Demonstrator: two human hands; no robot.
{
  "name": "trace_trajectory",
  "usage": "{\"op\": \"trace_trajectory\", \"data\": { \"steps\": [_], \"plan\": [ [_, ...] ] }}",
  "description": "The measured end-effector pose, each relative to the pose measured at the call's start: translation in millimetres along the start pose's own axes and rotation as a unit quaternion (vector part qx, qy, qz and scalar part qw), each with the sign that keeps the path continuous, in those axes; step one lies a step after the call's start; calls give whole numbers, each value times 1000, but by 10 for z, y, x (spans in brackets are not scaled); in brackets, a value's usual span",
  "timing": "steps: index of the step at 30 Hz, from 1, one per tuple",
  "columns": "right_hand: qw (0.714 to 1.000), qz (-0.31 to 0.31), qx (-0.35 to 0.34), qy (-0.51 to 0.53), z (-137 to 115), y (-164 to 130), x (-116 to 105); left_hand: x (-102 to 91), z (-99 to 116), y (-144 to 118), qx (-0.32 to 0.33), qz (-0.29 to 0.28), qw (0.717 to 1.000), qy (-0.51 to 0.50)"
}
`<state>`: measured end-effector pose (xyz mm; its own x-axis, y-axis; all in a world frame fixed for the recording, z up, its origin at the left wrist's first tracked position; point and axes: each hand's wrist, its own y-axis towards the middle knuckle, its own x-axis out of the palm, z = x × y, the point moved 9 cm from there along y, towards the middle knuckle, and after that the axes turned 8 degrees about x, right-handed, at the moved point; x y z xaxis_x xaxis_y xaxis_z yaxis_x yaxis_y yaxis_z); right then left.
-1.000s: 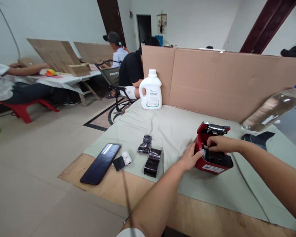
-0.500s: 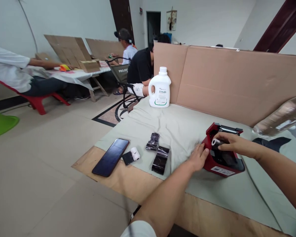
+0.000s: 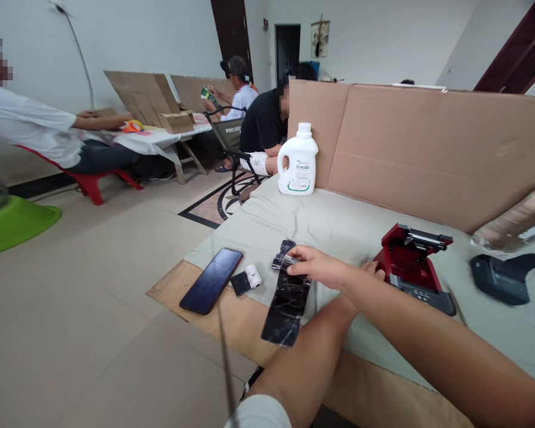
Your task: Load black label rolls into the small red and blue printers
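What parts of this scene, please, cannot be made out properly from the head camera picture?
- Left hand: mostly hidden behind the right forearm, beside the red printer; its grip cannot be told.
- What the right hand pinches above the black film strip: covered by the fingers.
- Clear bottle: blurred and cut off by the right edge.
- Label on the white jug: too small to read.

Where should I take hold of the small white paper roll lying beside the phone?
Grip the white paper roll across its round sides, coming straight down from above. It lies on its side on the cloth, with the phone close on its left and a black wrapper touching its near end, so a low sideways approach looks crowded.
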<state>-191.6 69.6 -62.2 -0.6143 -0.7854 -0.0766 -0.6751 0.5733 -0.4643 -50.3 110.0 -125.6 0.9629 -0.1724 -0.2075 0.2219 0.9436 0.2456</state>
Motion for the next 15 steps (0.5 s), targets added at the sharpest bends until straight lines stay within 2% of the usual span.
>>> {"op": "trace_trajectory", "data": {
  "steps": [1,3,6,8,10,12,14,15],
  "plan": [
    [1000,3,13,-15,61,92,64,2,-8,-26,-9,2,1000,5],
    [993,11,18,-113,156,244,216,3,-9,-66,-22,0,1000,11],
    [954,25,4,-297,252,377,442,-11,31,-79,-24,-18,999,21],
    [935,50,-9,-352,262,389,488,-19,59,-69,-21,-32,999,29],
    [911,103,-49,-397,169,340,414,-14,59,-60,-23,-42,998,35],
    [866,172,-89,-461,47,257,241,-10,36,-49,-26,-38,998,43],
    [826,213,-70,-516,45,217,5,-5,16,-31,-19,-26,998,50],
    [819,216,-41,-531,103,221,-117,1,11,-20,-11,-22,998,55]
  ]
}}
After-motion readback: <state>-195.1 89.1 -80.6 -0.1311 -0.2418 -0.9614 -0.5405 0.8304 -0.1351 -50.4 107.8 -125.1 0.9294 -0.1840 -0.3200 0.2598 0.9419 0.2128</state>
